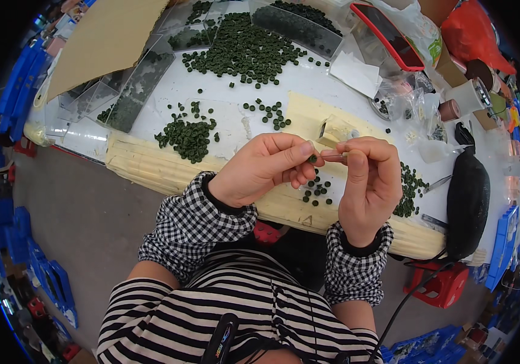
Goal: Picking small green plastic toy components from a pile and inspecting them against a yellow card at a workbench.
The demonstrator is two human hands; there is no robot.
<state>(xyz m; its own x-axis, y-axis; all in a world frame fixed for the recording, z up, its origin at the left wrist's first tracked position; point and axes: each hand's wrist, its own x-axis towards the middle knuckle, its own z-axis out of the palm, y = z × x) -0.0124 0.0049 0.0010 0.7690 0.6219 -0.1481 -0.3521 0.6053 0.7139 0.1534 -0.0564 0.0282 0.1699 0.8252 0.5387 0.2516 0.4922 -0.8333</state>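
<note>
My left hand is closed in a pinch on a small dark green round piece over the table's near edge. From the right, my right hand grips a thin reddish-brown stick-like tool between thumb and fingers. The tool's slim tip points at the piece and appears to meet it. Just below the fingertips, several loose green pieces lie on the yellowish edging. A small pile of green pieces sits left of my left hand, and another pile lies beyond my right hand.
A large heap of green pieces spreads across the back, beside clear plastic trays. Cardboard covers the back left. A red-cased phone stands back right. A black bundle lies at right, above a red stool.
</note>
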